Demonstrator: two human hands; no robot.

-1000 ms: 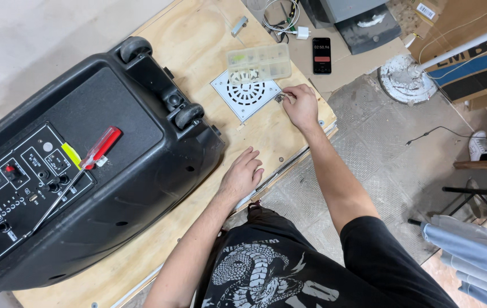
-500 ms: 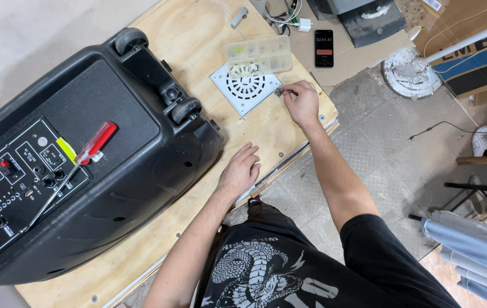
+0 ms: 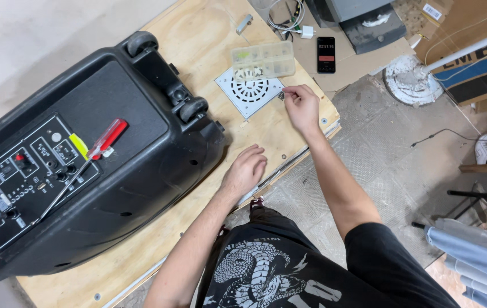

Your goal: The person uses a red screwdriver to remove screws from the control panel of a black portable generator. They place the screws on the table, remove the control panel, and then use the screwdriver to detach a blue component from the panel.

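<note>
Right hand (image 3: 302,107) pinching small dark screw (image 3: 281,96) at fingertips, just beside white square grille (image 3: 249,92) on plywood board (image 3: 209,34). Left hand (image 3: 246,170) flat, fingers loosely spread, holding nothing, near big black speaker (image 3: 83,171). Red-handled screwdriver (image 3: 92,157) lying on speaker. Clear compartment box (image 3: 263,59) overlapping grille's far edge. Phone (image 3: 326,55) beyond.

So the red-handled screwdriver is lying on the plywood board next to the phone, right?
Not quite. The head view shows the red-handled screwdriver lying on top of the big black speaker, its shaft across the control panel, not on the plywood board. The phone lies far from it, beyond the board's far edge.
</note>
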